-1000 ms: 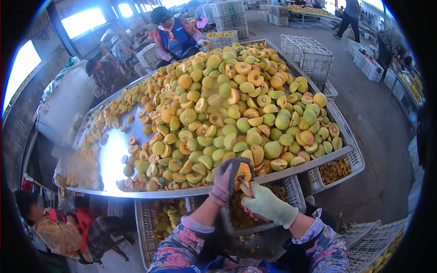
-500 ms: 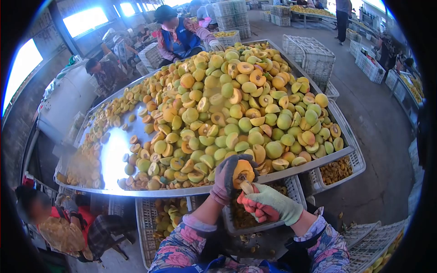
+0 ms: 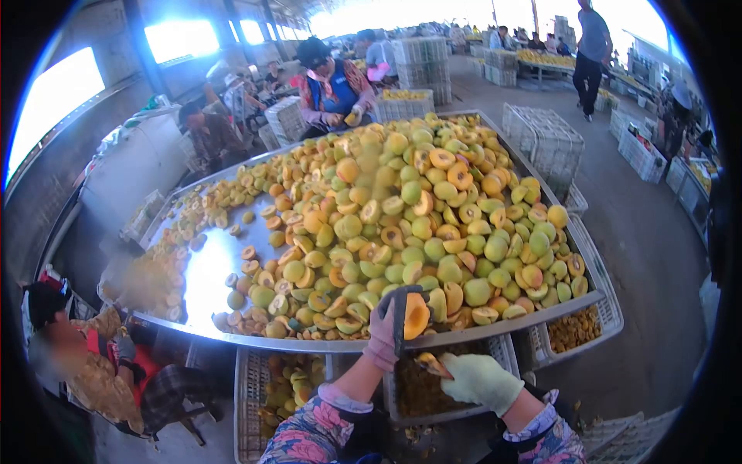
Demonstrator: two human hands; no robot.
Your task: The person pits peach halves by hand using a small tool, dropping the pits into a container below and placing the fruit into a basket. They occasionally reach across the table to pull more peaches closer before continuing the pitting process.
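Note:
My left hand (image 3: 386,323), in a pink and dark grey glove, grips a peach half (image 3: 416,315) at the table's near edge. Its smooth orange hollow faces right, with no stone in it. To the right and lower, my right hand (image 3: 483,381), in a pale green glove, closes around a small pitting tool (image 3: 435,366). A dark brownish bit sits at the tool's tip, above a crate (image 3: 506,354) holding brown scraps. Behind my hands, halved peaches (image 3: 386,224) are heaped on the metal-rimmed table (image 3: 479,335).
Another crate (image 3: 242,402) with peach pieces stands below the table at left, and one (image 3: 610,321) with scraps at right. A seated person (image 3: 100,363) works at the left; another in a blue vest (image 3: 336,93) sits across. Stacked crates (image 3: 545,147) stand beyond the right side.
My right hand has drawn the tool away from the peach half, down and right. My left hand has turned the half, and its centre is now hollow. The view has tilted upward.

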